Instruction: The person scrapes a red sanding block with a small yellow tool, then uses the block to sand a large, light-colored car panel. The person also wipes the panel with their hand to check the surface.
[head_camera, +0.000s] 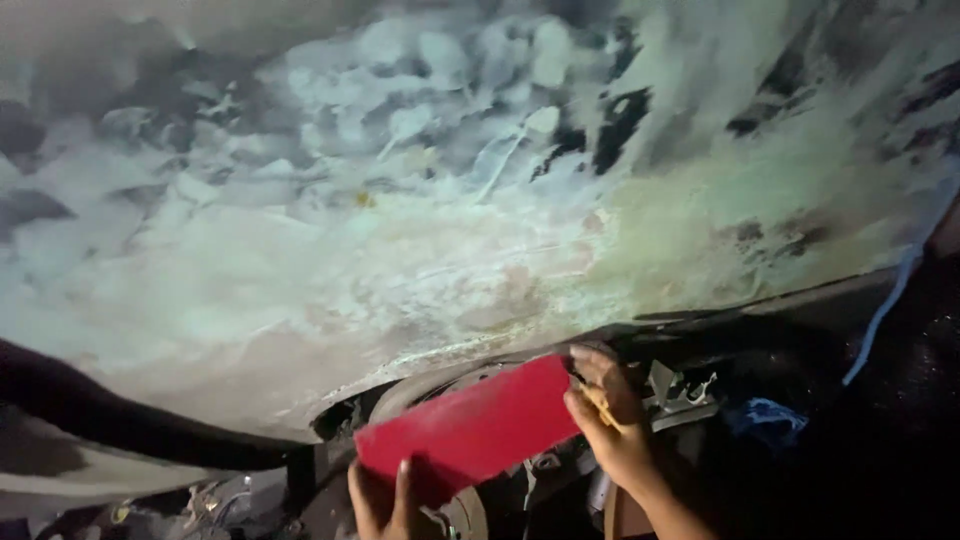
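You are gripping a red spreader (470, 428) with both hands, left hand (385, 500) and right hand (610, 420), below the filler-coated, still patchy car panel (400, 250).

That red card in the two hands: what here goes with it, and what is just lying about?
In use:
- red card
- left hand, right hand, both holding it
- filler-smeared panel just above

Lying about:
- black hose
- blue scrap
- white strip
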